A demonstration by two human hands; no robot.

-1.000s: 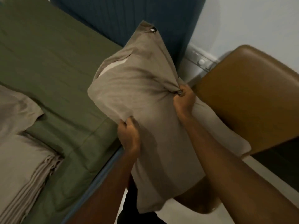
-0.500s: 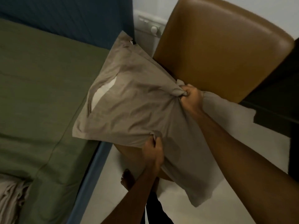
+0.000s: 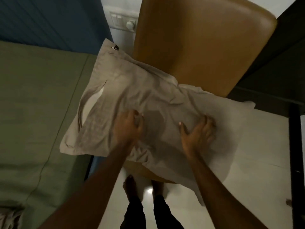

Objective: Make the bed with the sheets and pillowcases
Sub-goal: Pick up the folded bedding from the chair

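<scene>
Head view: the pillow point(image 3: 90, 106) in its grey pillowcase point(image 3: 132, 96) lies across the tan chair point(image 3: 198, 47), with its left end overlapping the green sheet point(image 3: 41, 104) at the bed edge. The left hand point(image 3: 130, 124) and right hand point(image 3: 198, 131) press on it, fingers spread. White floor point(image 3: 264, 146) lies open to the right.

Blue ribbed panel point(image 3: 49, 22) at 10 o'clock. White wall point(image 3: 122, 4) with switch plate point(image 3: 123, 21) at 12. Glossy tan chair point(image 3: 206, 47) at 1. Dark furniture point(image 3: 272, 63) at 3. Pale shiny floor point(image 3: 264, 154), 4 to 6; glare spot point(image 3: 149, 191) at 6. Dim light.
</scene>
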